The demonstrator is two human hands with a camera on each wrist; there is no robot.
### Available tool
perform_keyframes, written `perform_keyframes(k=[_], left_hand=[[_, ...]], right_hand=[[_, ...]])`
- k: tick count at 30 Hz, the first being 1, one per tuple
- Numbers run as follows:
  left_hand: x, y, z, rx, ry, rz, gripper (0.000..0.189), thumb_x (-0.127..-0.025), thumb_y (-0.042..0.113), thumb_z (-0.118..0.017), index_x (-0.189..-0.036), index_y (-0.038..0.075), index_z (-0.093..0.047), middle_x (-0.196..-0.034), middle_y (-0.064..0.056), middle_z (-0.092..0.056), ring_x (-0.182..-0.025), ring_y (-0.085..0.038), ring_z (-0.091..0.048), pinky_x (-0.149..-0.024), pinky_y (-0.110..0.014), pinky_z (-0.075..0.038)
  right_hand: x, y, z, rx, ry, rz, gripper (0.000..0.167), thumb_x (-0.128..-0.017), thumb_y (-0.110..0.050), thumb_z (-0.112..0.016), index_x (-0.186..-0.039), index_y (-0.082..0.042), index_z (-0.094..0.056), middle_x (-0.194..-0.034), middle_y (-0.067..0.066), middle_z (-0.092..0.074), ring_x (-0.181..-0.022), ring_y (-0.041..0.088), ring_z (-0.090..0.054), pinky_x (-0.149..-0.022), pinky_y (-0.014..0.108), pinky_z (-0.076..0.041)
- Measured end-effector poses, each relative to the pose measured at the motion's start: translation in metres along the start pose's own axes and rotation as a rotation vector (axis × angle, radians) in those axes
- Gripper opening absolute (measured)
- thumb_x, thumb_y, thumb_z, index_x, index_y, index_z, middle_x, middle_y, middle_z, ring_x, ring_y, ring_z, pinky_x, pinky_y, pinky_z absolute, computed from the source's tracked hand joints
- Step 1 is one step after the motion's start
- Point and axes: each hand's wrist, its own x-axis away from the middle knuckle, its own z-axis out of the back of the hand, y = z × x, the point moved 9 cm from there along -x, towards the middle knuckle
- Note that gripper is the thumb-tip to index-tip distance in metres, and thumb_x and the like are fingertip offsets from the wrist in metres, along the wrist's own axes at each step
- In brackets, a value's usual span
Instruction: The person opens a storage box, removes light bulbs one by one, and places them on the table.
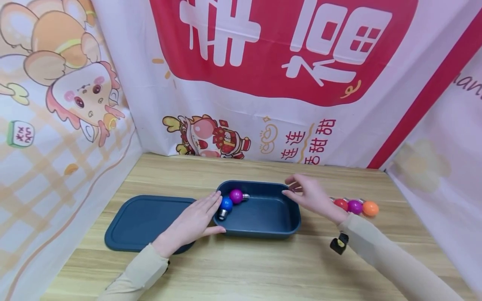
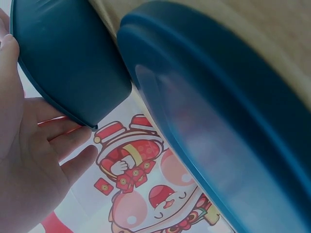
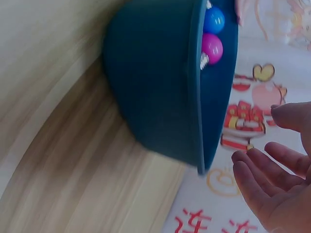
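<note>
A dark blue rectangular box [image 1: 269,213] stands on the table. At its left end lie a blue light bulb [image 1: 226,203] and a magenta light bulb [image 1: 236,195], both with silver screw bases. My left hand [image 1: 192,220] rests on the box's left rim, its fingers straight and the thumb along the front edge. In the left wrist view, those fingers lie against the box's outer wall [image 2: 73,53]. Over the right back corner hovers my right hand [image 1: 310,196], fingers loosely bent. The right wrist view shows nothing held in it and a gap between fingertips [image 3: 240,156] and rim.
Left of the box lies a flat dark blue lid [image 1: 144,223], partly behind my left hand. To the right are a red bulb [image 1: 341,204], a purple bulb [image 1: 355,206] and an orange bulb [image 1: 370,208], partly behind my right wrist. Printed cloth [image 1: 233,104] hangs behind the table.
</note>
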Motion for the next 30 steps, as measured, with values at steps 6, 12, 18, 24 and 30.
perform_keyframes(k=[6,12,18,24,30], left_hand=[[0.0,0.0,0.001,0.012,-0.01,0.003,0.094,-0.09,0.074,-0.043,-0.149,0.001,-0.042,-0.158,-0.016,-0.038,-0.145,-0.032,-0.041,-0.112,-0.049,-0.044],[0.0,0.0,0.002,0.011,-0.018,0.005,0.093,-0.09,0.073,-0.045,-0.149,0.001,-0.042,-0.158,-0.016,-0.038,-0.146,-0.031,-0.041,-0.113,-0.048,-0.044],[0.0,0.0,0.003,0.007,-0.023,0.006,0.093,-0.09,0.071,-0.049,-0.15,0.001,-0.041,-0.159,-0.016,-0.038,-0.146,-0.031,-0.04,-0.113,-0.048,-0.043],[0.0,-0.001,0.001,-0.006,-0.025,0.009,0.094,-0.09,0.074,-0.041,-0.15,0.002,-0.041,-0.159,-0.016,-0.038,-0.146,-0.031,-0.04,-0.113,-0.048,-0.044],[0.001,0.0,0.002,0.007,-0.024,0.008,0.094,-0.09,0.074,-0.042,-0.15,0.001,-0.041,-0.159,-0.016,-0.037,-0.146,-0.03,-0.04,-0.113,-0.048,-0.043]], right_hand=[[-0.011,-0.025,-0.019,0.017,-0.047,0.089,0.032,-0.089,-0.018,-0.075,-0.113,0.001,-0.064,-0.108,0.017,-0.071,-0.09,0.024,-0.072,-0.08,0.038,-0.062],[-0.023,-0.045,-0.037,0.013,-0.078,0.157,0.03,-0.088,-0.017,-0.076,-0.11,0.001,-0.064,-0.106,0.018,-0.07,-0.089,0.025,-0.071,-0.079,0.037,-0.062],[-0.034,-0.054,-0.054,0.027,-0.121,0.174,0.031,-0.088,-0.017,-0.076,-0.11,0.001,-0.064,-0.106,0.019,-0.07,-0.09,0.027,-0.071,-0.08,0.039,-0.061],[-0.042,-0.059,-0.076,0.079,-0.207,0.178,0.032,-0.09,-0.019,-0.074,-0.112,0.001,-0.063,-0.11,0.018,-0.07,-0.094,0.026,-0.071,-0.084,0.036,-0.06],[-0.051,-0.06,-0.09,0.119,-0.292,0.13,0.034,-0.091,-0.021,-0.073,-0.117,-0.001,-0.063,-0.114,0.015,-0.07,-0.099,0.026,-0.07,-0.088,0.037,-0.06]])
